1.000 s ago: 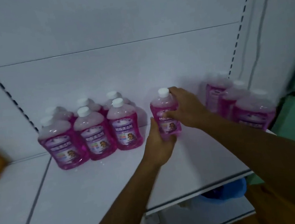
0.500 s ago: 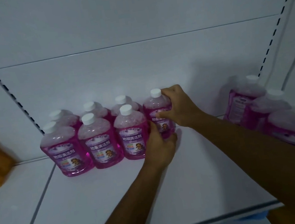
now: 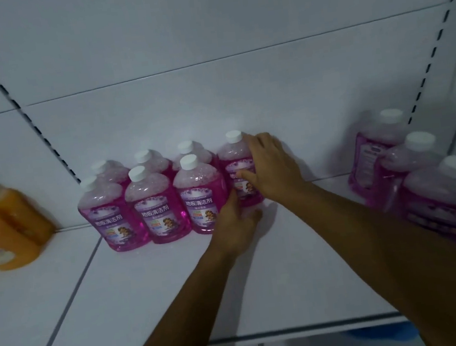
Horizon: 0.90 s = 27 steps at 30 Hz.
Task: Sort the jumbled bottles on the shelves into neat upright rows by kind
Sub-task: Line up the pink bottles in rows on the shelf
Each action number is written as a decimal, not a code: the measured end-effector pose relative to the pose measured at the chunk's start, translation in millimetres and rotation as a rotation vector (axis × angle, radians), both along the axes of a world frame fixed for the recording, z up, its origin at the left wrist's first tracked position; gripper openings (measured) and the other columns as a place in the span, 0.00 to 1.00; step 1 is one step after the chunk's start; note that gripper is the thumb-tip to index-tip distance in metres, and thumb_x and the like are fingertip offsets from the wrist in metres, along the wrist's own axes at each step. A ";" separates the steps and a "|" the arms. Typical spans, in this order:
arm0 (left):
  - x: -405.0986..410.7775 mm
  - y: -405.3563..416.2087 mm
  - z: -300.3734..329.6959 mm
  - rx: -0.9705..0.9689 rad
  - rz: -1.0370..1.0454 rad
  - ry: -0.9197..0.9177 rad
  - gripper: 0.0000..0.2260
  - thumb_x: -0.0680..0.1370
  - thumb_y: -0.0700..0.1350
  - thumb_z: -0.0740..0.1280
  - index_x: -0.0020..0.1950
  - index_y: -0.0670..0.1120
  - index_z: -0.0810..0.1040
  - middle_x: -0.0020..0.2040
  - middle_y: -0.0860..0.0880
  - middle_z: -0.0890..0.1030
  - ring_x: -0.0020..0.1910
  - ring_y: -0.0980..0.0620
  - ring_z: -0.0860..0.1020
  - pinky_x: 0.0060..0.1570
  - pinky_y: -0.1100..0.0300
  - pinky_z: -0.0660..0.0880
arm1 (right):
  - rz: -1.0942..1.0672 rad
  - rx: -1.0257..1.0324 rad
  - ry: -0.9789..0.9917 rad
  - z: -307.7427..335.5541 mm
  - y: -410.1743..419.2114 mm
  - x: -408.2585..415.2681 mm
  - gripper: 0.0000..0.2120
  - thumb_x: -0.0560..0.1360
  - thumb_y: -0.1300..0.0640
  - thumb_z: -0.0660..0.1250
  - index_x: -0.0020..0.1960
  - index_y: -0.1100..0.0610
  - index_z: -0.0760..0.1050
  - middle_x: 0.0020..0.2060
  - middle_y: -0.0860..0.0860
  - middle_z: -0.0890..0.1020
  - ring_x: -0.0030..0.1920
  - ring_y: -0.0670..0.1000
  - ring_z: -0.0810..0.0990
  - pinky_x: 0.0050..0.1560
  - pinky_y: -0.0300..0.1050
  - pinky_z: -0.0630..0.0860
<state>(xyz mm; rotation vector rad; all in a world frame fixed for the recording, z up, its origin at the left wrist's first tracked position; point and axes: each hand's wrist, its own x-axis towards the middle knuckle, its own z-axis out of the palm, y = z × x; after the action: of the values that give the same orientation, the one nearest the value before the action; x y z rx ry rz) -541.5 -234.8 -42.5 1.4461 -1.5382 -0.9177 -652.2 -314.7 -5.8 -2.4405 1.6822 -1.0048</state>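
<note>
Head cam: both hands on the upright pink floor-cleaner bottle (image 3: 238,171) at the block's (image 3: 153,205) right end, back row. Right hand (image 3: 270,167) wraps its shoulder, left hand (image 3: 235,226) cups the base. Three loose pink bottles (image 3: 410,167) sit well right, nearer the right hand.

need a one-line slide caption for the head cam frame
Both hands, left hand and right hand, seat a pink bottle beside the upright pink rows on the white shelf.
</note>
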 end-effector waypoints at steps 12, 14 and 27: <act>-69.9 10.9 1.6 0.066 -0.314 0.016 0.24 0.78 0.46 0.68 0.74 0.46 0.67 0.69 0.50 0.73 0.61 0.54 0.74 0.60 0.61 0.71 | -0.339 -0.096 0.266 66.9 91.1 -90.5 0.25 0.76 0.47 0.64 0.70 0.57 0.66 0.68 0.55 0.71 0.68 0.57 0.66 0.66 0.52 0.66; -88.7 16.3 2.5 0.060 -0.379 0.031 0.24 0.78 0.45 0.69 0.73 0.46 0.68 0.67 0.50 0.74 0.61 0.53 0.75 0.59 0.61 0.71 | -0.405 -0.075 0.242 71.8 110.7 -112.0 0.26 0.76 0.47 0.65 0.70 0.57 0.66 0.68 0.55 0.70 0.69 0.57 0.66 0.67 0.52 0.66; -145.3 38.8 -2.1 -0.085 -0.633 0.077 0.17 0.76 0.39 0.68 0.64 0.51 0.77 0.55 0.54 0.82 0.53 0.55 0.81 0.58 0.52 0.78 | -0.449 0.100 -0.077 27.4 170.8 -173.9 0.34 0.71 0.58 0.74 0.73 0.52 0.62 0.61 0.58 0.74 0.60 0.58 0.73 0.57 0.48 0.71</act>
<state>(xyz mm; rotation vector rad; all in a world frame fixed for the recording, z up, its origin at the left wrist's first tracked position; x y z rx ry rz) -686.8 -195.9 -44.6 0.8504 -1.9890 -1.2313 -826.1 -143.9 21.5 -1.9761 2.2469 -0.9991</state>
